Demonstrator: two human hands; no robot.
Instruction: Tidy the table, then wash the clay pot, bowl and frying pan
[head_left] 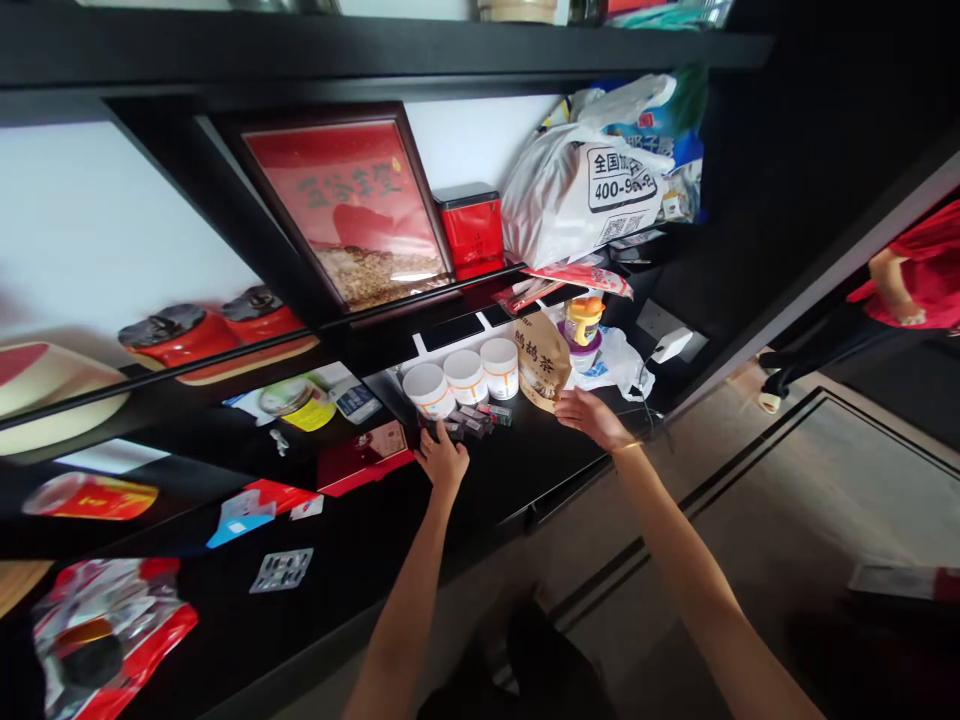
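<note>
The left hand (442, 462) has its fingers open and spread, right by the small boxes (474, 422); I cannot tell if they touch. The right hand (589, 418) has its fingers at the low edge of the brown bag (541, 350), maybe to steady it, but I cannot tell if they grip. Three white tubs (465, 380) stand in a row just past the left fingers, perhaps lined up to save room. The small boxes lie in front of them, between both hands' fingers. A red box (364, 460) is just left of the left fingers. The black shelf (502, 480) is under all the fingers. Far right of the right fingers, a person (915, 265) in red is near the grey floor (750, 470).
</note>
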